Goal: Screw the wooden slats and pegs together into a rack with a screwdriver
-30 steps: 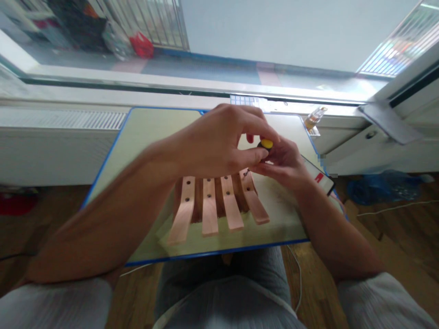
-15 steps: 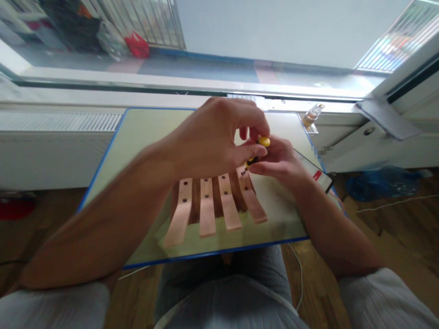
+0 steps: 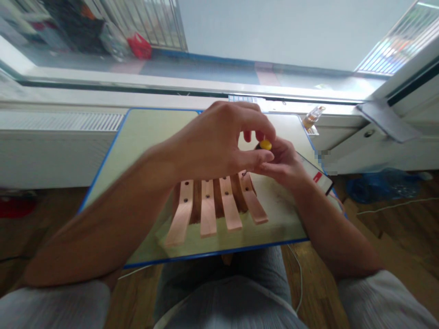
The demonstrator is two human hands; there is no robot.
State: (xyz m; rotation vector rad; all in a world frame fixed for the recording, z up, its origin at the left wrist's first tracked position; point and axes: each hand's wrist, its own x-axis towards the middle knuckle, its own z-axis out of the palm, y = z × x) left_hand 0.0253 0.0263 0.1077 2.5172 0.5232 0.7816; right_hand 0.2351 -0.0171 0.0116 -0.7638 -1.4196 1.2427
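My left hand (image 3: pixel 229 132) arches over the work, its thumb and fingers closed around the yellow-ended handle of a screwdriver (image 3: pixel 265 145). Close beside it, my right hand (image 3: pixel 281 160) is closed at the lower part of the same screwdriver, mostly hidden behind the left thumb. Below the hands, several pale wooden slats (image 3: pixel 208 214) lie side by side across a darker brown wooden piece (image 3: pixel 195 201), with dark screws in them. The screwdriver points toward a screw (image 3: pixel 244 173) at the upper end of the rightmost slat; the tip's contact is hidden.
The pale table (image 3: pixel 147 132) has a blue edge. A phone (image 3: pixel 317 176) lies at its right, by my right wrist. A small glass bottle (image 3: pixel 313 118) stands beyond the back right corner. A radiator (image 3: pixel 61 121) is at the left, under the window.
My left hand has shifted slightly right and down with the screwdriver, and its thumb now covers more of the handle. The slats have stayed in place.
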